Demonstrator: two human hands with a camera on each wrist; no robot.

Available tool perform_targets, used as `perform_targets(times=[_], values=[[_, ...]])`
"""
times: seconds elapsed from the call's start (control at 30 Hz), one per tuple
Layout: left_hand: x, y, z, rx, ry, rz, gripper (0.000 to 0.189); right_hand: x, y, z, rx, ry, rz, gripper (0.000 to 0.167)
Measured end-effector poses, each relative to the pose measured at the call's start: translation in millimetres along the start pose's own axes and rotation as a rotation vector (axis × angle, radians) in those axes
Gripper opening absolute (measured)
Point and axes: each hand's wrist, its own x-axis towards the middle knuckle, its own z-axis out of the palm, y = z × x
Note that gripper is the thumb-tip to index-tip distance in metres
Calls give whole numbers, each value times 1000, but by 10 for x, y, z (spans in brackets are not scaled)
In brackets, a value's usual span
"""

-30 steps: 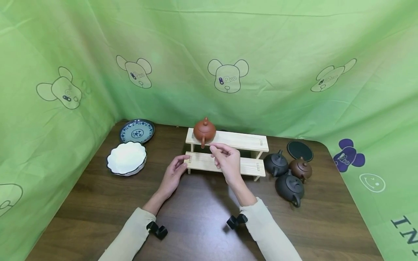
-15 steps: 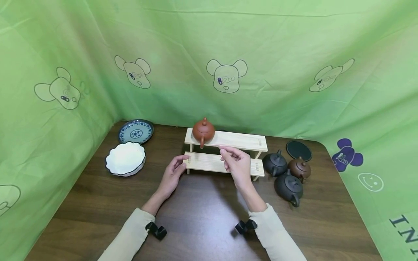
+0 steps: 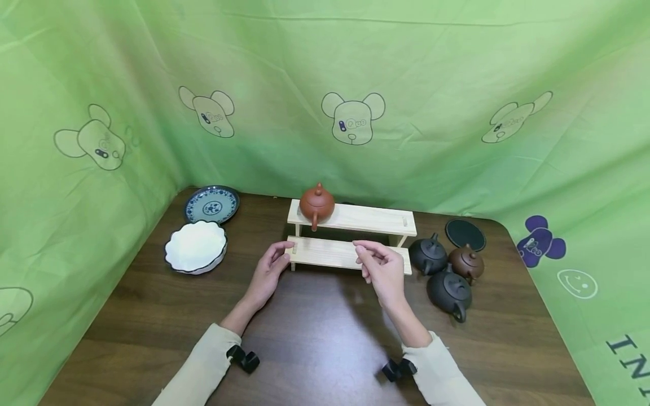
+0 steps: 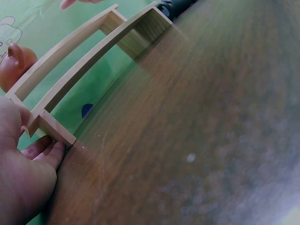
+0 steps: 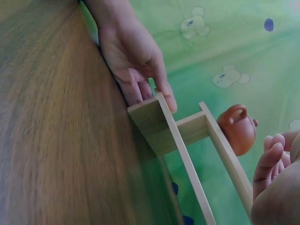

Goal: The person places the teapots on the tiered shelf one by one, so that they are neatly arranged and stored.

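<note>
A two-tier wooden display stand [image 3: 325,252] stands mid-table. My left hand [image 3: 267,275] holds the left end of its lower tier; in the left wrist view, fingers [image 4: 51,152] lie against the end leg. On the upper tier's left part sits a reddish-brown clay teapot [image 3: 317,204], its handle pointing toward me. My right hand [image 3: 383,273] hovers over the right part of the lower tier, its fingers loosely curled with nothing visible between them. That hand hides part of the tier's right end. In the right wrist view the teapot [image 5: 238,130] is apart from my right fingers [image 5: 269,161].
Right of the stand are two black teapots [image 3: 450,292], a dark brown teapot [image 3: 465,263] and a dark round disc [image 3: 465,234]. At left, a scalloped white dish [image 3: 196,246] stands before a blue patterned plate [image 3: 212,204]. Green cloth [image 3: 284,113] hangs behind the table [image 3: 310,349].
My right hand has moved right and toward me, away from the reddish-brown teapot. The left hand keeps its place at the stand's left end, and the teapot stays put.
</note>
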Motion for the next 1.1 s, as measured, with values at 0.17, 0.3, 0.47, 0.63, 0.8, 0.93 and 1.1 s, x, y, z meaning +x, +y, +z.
perform_targets(times=[0.17, 0.3, 0.47, 0.63, 0.8, 0.93, 1.1], values=[[5, -10, 1, 4, 2, -2, 34, -42, -36, -148, 18, 15, -8, 19], [1, -21, -4, 17, -3, 18, 34, -84, -56, -265, 18, 30, 3, 20], [-6, -72, -30, 33, -10, 79, 34, -154, -53, -410, 5, 50, 12, 17], [-5, -107, -39, 36, -3, 124, 33, -215, -49, -558, -17, 79, 28, 14], [-13, -44, -14, 37, 2, 62, 34, -266, -56, -704, -41, 110, 30, 14], [-9, -21, -4, 29, -1, 43, 34, -312, -72, -813, -40, 130, 21, 15], [-1, -91, -28, 26, 0, 113, 32, -382, -92, -944, -37, 169, 28, 16]])
